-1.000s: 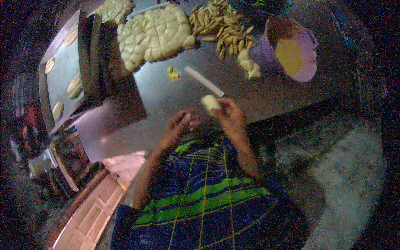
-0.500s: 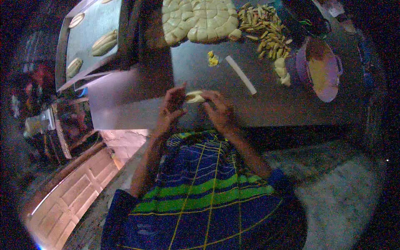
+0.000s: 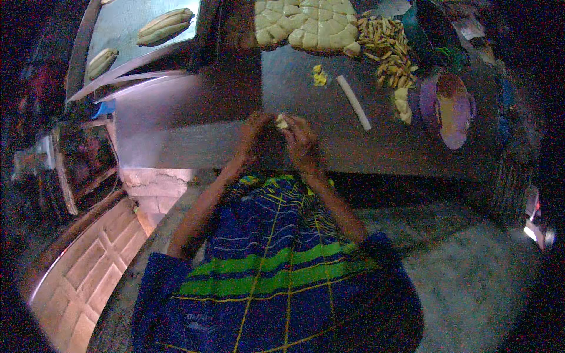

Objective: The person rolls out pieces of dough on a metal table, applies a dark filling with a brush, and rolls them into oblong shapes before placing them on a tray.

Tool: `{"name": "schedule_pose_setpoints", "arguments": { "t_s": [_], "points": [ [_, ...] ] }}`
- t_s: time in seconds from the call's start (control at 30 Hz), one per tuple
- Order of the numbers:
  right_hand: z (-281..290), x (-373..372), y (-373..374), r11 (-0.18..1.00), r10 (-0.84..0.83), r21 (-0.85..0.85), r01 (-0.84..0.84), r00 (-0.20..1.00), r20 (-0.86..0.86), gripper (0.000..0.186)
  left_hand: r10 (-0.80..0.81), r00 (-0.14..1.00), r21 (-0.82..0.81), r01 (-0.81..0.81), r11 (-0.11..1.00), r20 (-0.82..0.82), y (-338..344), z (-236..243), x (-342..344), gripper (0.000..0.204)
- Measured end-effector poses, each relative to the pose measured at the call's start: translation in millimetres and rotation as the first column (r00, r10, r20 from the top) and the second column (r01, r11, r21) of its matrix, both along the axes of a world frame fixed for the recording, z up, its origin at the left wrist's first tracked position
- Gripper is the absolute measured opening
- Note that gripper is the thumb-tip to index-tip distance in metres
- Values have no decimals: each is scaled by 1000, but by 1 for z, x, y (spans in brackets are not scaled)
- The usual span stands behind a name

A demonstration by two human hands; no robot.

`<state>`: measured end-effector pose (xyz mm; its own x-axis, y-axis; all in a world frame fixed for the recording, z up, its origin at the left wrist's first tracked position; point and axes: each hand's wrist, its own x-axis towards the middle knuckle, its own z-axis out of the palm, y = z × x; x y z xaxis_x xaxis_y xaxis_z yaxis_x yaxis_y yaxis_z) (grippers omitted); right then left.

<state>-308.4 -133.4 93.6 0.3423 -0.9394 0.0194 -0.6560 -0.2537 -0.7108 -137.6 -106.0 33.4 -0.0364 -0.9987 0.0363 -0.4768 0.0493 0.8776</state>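
My right hand (image 3: 300, 141) pinches a small pale dough piece (image 3: 282, 122) just above the steel table (image 3: 176, 138). My left hand (image 3: 252, 138) is beside it, smeared by motion, so I cannot tell what its fingers do. Beyond my hands lie a small heap of yellow bits (image 3: 319, 76) and a pale, straight stick (image 3: 353, 103). At the back, a big slab of dough (image 3: 303, 20) is scored into pieces, next to a pile of small finger-shaped pieces (image 3: 385, 44). A few soft dough lumps (image 3: 403, 109) lie below that pile.
A metal tray (image 3: 135, 62) at the upper left holds long ridged dough shapes (image 3: 162, 26). A purple bowl (image 3: 432, 100) with yellowish contents stands at the right, with dark green containers (image 3: 429, 41) behind. The table's front edge runs just before my body, above a grey floor (image 3: 465, 282).
My hands have drawn together, and the dough piece has turned and is now mostly covered by my fingers. The camera view has shifted, so the table's contents sit farther right in the picture.
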Motion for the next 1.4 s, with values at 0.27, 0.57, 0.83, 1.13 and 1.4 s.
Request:
{"name": "schedule_pose_setpoints", "arguments": {
  "t_s": [0.27,0.57,0.83,1.13,1.4],
  "points": [
    [-25,13,12,989,-61,-142,53,997,-51,54,35,948,-160,17,987,316,5,8,7,53],
    [-48,11,15,948,-22,-247,-199,736,-677,66,-127,709,-1,177,984,694,20,-10,9,71],
    [-47,0,-4,977,32,-159,-145,829,-559,68,-120,735,-110,257,960,668,1,-12,-3,76],
    [-38,-5,-10,967,75,-129,-219,731,-678,73,-160,764,-88,273,958,625,7,-7,-1,75],
    [-43,-23,5,954,186,-46,-297,701,-688,77,-246,755,-87,371,924,608,37,13,-10,77]
  ]
}}
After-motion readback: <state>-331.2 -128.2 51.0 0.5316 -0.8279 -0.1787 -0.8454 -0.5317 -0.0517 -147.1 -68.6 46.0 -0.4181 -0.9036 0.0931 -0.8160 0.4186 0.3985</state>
